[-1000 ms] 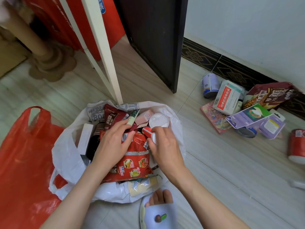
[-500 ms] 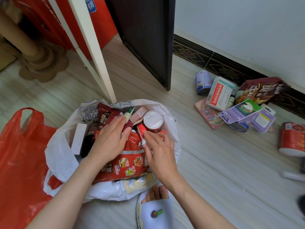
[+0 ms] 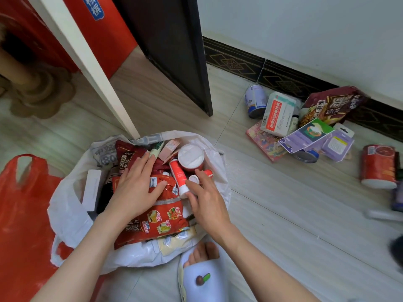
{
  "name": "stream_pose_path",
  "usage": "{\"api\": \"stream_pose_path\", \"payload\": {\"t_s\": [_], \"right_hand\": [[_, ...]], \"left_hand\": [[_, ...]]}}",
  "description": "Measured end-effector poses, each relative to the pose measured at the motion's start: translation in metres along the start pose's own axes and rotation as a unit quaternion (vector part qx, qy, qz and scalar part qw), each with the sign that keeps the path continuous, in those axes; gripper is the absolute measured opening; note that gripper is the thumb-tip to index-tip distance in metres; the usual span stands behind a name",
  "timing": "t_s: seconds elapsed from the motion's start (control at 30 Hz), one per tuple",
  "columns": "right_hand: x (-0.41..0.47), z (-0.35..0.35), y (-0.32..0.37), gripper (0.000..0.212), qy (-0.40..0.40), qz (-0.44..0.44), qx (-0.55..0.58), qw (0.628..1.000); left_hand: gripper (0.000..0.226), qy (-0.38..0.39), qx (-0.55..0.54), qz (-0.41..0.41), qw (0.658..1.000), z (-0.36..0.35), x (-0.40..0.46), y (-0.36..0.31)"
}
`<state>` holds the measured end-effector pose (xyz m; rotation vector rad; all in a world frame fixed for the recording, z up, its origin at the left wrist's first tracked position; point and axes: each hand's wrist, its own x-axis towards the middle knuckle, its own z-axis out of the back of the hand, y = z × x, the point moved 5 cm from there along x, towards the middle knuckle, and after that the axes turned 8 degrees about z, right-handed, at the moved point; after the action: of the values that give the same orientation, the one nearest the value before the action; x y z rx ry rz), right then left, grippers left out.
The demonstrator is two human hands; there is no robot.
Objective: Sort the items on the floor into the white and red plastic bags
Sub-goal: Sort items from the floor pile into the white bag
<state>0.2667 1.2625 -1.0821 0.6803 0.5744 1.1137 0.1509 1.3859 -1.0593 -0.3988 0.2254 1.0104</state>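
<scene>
The white plastic bag [image 3: 65,203] lies open on the floor in front of me, filled with packets and containers. My left hand [image 3: 135,188] rests flat, fingers spread, on a red snack packet [image 3: 159,219] inside it. My right hand [image 3: 207,203] hovers at the bag's right side with its fingers apart, the fingertips touching an orange tube [image 3: 177,173] that lies beside a white-lidded red can [image 3: 190,156]. The red plastic bag [image 3: 21,214] lies flat to the left. Unsorted items sit by the wall: a blue can [image 3: 255,101], a medicine box [image 3: 278,115], a dark snack bag [image 3: 331,105] and a purple card pack [image 3: 305,135].
A red can [image 3: 378,165] lies on its side at the far right. A dark door [image 3: 174,51] and a slanted white post [image 3: 87,68] stand behind the white bag. My foot in a white slipper [image 3: 202,277] is just below the bag.
My right hand has come down from the white-lidded can and spread its fingers beside the orange tube. My left hand has stayed on the snack packets.
</scene>
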Motion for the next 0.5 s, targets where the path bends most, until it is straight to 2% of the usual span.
{"api": "stream_pose_path", "payload": {"t_s": [0.17, 0.33, 0.4, 0.5], "right_hand": [[-0.010, 0.023, -0.010, 0.046, -0.014, -0.005, 0.026, 1.000], [-0.036, 0.069, -0.048, 0.062, -0.046, -0.037, -0.029, 0.998], [-0.048, 0.093, -0.074, 0.061, -0.079, -0.070, -0.047, 0.993], [-0.060, 0.132, -0.116, 0.045, -0.138, -0.161, -0.029, 0.977]], "left_hand": [[0.071, -0.013, 0.028, -0.022, 0.999, 0.005, -0.001, -0.012], [0.066, -0.063, 0.008, -0.119, 0.991, 0.000, -0.016, -0.061], [0.060, -0.062, 0.001, -0.160, 0.985, -0.013, -0.022, -0.089], [0.056, -0.038, -0.013, -0.205, 0.978, -0.040, -0.018, -0.128]]}}
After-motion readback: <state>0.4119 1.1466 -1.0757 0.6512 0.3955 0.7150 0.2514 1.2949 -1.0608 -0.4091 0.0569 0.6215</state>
